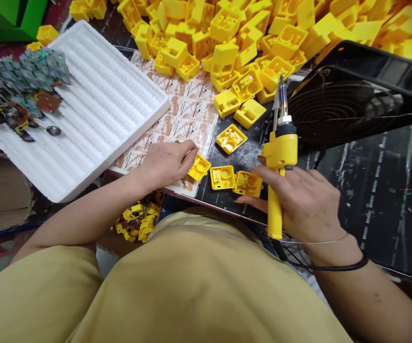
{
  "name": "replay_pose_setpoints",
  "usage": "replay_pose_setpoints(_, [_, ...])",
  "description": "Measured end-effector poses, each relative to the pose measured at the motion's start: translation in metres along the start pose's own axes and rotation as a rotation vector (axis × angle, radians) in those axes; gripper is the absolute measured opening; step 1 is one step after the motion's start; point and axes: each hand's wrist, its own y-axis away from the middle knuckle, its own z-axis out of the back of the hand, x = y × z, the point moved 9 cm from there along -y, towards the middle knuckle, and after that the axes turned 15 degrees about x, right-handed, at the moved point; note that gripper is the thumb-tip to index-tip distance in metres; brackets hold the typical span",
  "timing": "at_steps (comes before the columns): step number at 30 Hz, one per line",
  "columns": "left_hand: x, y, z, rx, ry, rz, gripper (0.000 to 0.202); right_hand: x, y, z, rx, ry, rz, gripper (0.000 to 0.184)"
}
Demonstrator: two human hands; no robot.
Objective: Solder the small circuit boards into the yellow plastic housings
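Observation:
My left hand (168,163) is closed at the table's front edge, its fingertips pinching the near side of a small open yellow plastic casing (199,167). My right hand (304,200) grips a yellow soldering gun (280,150), its metal tip pointing up and away from me. The thumb and index finger of that same hand reach to both sides of another yellow casing (248,184). Between the hands sits a third casing (222,177), open side up with a perforated round recess. One more open casing (231,139) lies just behind these.
Yellow casings (223,24) are heaped along the back. At left, a white foam sheet (113,95) carries circuit boards (34,71) with wired round parts. A black fan (348,95) stands at right. Below the table edge, a box holds yellow pieces (139,221). A cable hangs by my right wrist.

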Motion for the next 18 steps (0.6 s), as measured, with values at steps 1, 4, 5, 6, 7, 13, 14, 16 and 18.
replay_pose_setpoints(1, [0.001,0.001,0.001,-0.017,-0.094,0.021,0.046,0.000,0.000,-0.002,-0.001,-0.026,0.023,0.049])
replay_pose_setpoints(4, [-0.005,0.007,0.010,-0.099,-0.125,-0.159,0.046,-0.001,-0.001,-0.012,0.023,-0.197,0.109,0.043])
replay_pose_setpoints(5, [-0.009,0.011,0.011,-0.104,-0.095,-0.279,0.048,-0.002,-0.002,-0.015,0.037,-0.255,0.129,0.041])
replay_pose_setpoints(6, [-0.014,0.015,0.009,-0.088,-0.071,-0.399,0.054,-0.004,-0.002,-0.019,0.054,-0.296,0.136,0.043])
replay_pose_setpoints(7, [-0.018,0.020,0.006,-0.065,-0.062,-0.494,0.060,-0.006,-0.002,-0.021,0.062,-0.318,0.131,0.047])
replay_pose_setpoints(13, [-0.024,0.028,-0.013,0.026,-0.103,-0.460,0.063,-0.004,-0.009,-0.014,0.044,-0.327,0.172,0.076])
replay_pose_setpoints(14, [-0.032,0.028,-0.016,0.046,-0.107,-0.482,0.065,-0.001,-0.011,-0.015,0.044,-0.330,0.206,0.081])
replay_pose_setpoints(16, [-0.049,0.026,-0.022,0.081,-0.125,-0.536,0.069,0.003,-0.014,-0.022,0.031,-0.327,0.255,0.088])
replay_pose_setpoints(18, [-0.060,0.020,-0.027,0.091,-0.170,-0.516,0.063,0.001,-0.016,-0.033,0.016,-0.321,0.248,0.091])
